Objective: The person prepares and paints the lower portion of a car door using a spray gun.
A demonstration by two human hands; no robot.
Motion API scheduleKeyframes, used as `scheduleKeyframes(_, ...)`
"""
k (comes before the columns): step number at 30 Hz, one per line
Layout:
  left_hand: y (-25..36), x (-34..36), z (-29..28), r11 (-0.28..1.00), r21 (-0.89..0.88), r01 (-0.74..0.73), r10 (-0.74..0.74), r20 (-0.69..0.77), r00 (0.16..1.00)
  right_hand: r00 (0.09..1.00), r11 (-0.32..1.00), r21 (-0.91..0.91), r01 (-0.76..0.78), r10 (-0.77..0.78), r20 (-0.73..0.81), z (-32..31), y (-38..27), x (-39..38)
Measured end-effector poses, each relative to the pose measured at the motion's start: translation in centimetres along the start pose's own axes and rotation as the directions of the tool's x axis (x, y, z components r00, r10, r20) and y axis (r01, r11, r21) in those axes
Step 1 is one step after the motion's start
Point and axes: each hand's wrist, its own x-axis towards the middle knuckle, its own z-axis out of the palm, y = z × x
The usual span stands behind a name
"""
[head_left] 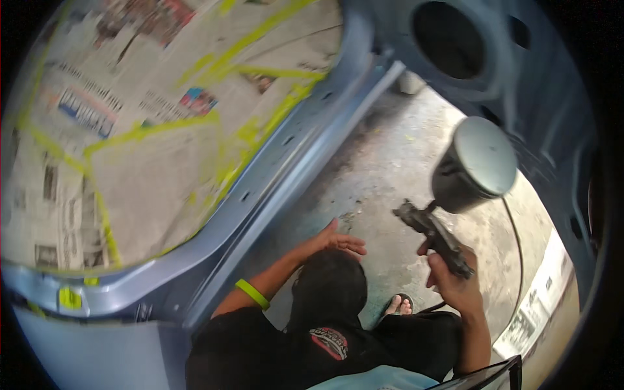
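My right hand (455, 279) is wrapped around the handle of a dark paint spray gun (442, 240). A round cup with a grey lid (484, 156) sits on the gun, tilted toward me. A thin hose (518, 253) hangs beyond it on the right. My left hand (341, 244) has its fingers stretched out and holds nothing. It hovers over a rounded black-clad shape (331, 286), perhaps my knee. A yellow-green band (252, 294) circles my left wrist. To the left, a blue-grey car door frame (260, 188) borders newspaper (156, 175) held by yellow-green tape.
An open blue-grey door panel (507, 78) with a large round hole stands at the right. Below is a stained concrete floor (396, 149). A foot in a dark sandal (400, 304) rests there. Printed paper sheets (536, 299) lie at the lower right.
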Motion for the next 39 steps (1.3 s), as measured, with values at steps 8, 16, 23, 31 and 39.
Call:
scheduleKeyframes(8, 9.7, -8.5, 12.4, 0.469, 0.883, -0.011, 0.64, -0.331, 0.694, 0.977, 0.972, -0.109, 0.208, -0.213, -0.032, -0.5, 4.7, 1.2)
scheduleKeyframes(16, 12.3, -1.7, 3.2, -0.57, 0.365, 0.736, 0.76, -0.104, 0.641, 0.992, 0.998, -0.058, -0.005, 0.012, 0.123, -0.8, 2.7, 1.7)
scheduleKeyframes(23, 19.4, 7.0, 0.2, -0.58, 0.363, 0.73, 0.75, -0.113, 0.652, 0.997, 0.998, 0.013, 0.061, -0.061, 0.053, 0.3, 0.5, 1.9)
scheduleKeyframes(31, 28.3, 19.2, 0.4, -0.53, 0.515, 0.673, 0.796, 0.03, 0.604, 0.985, 0.994, -0.02, 0.104, -0.106, -0.134, -1.8, 1.9, -0.7)
scheduleKeyframes(39, 35.0, 20.5, -3.8, -0.601, 0.616, 0.509, 0.696, 0.09, 0.713, 0.99, 1.0, -0.006, 0.025, -0.025, -0.135, -0.6, 1.0, -0.6)
